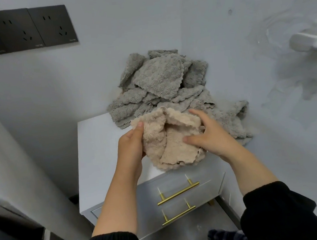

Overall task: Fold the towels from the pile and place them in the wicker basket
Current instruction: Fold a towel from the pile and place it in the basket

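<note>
A crumpled beige towel [172,140] lies on the white top of a small cabinet [95,146], near its front edge. My left hand [131,144] grips the towel's left edge, thumb on top. My right hand [212,135] holds its right side, thumb pressed on the cloth and fingers spread over the upper fold. Behind it a pile of grey towels [161,86] leans into the wall corner and spills to the right. No wicker basket is in view.
The cabinet has two drawers with brass bar handles [179,193]. Black wall sockets [21,31] sit at the upper left. A white fixture [310,42] juts from the right wall. Dark checked cloth [226,238] shows at the bottom.
</note>
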Demonstrator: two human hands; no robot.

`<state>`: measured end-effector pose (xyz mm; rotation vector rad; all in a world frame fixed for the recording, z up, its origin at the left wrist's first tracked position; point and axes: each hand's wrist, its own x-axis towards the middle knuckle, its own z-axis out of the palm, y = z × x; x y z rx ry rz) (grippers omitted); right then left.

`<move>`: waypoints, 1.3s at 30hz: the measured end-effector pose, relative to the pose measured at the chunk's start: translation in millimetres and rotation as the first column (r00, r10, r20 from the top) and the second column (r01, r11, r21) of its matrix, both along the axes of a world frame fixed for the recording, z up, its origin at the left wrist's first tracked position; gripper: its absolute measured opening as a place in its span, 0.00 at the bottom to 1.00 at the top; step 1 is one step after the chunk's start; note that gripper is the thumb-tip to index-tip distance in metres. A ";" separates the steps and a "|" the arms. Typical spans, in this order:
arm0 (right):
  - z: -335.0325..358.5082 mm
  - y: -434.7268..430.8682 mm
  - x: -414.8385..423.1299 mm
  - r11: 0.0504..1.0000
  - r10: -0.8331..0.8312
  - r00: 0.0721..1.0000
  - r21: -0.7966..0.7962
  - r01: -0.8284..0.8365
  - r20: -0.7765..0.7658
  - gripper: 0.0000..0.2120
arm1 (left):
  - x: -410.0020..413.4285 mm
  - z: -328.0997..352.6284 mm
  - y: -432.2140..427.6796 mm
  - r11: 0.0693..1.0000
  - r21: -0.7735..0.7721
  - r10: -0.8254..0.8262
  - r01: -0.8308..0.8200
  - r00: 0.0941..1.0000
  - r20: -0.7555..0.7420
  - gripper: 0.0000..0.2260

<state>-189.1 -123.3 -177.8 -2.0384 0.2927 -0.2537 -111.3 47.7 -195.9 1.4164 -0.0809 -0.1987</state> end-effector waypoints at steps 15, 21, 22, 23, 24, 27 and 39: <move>8.6 -11.7 1.4 0.934 -0.290 0.898 -0.104 0.341 0.332 0.08 | -3.5 3.3 3.2 0.928 -0.332 -0.301 0.170 0.868 -0.396 0.17; 19.0 -23.0 -9.2 0.959 -0.051 0.988 0.285 0.008 0.144 0.17 | -4.3 9.4 8.4 0.886 -0.376 -0.411 0.273 0.838 -0.360 0.19; 21.2 -26.9 -12.6 0.966 -0.020 0.995 0.257 -0.006 0.101 0.21 | -3.8 11.1 10.0 0.890 -0.369 -0.404 0.269 0.840 -0.361 0.18; 23.1 -31.4 -14.6 0.976 -0.035 0.997 0.216 0.018 0.075 0.23 | -1.5 11.6 13.1 0.896 -0.377 -0.380 0.234 0.844 -0.379 0.17; 24.0 -36.4 -15.2 0.982 -0.099 0.991 0.168 0.083 0.090 0.21 | -0.2 13.3 15.7 0.909 -0.378 -0.331 0.174 0.854 -0.401 0.16; 29.3 -40.2 -16.0 0.946 -0.316 0.925 -0.002 0.324 0.211 0.07 | 9.2 5.8 18.1 0.992 -0.099 0.051 -0.074 0.974 -0.220 0.10; 41.1 -27.5 -17.0 0.733 -0.544 0.659 -0.088 0.675 0.520 0.13 | 4.5 30.3 27.2 0.816 0.367 0.200 -0.446 0.814 0.545 0.16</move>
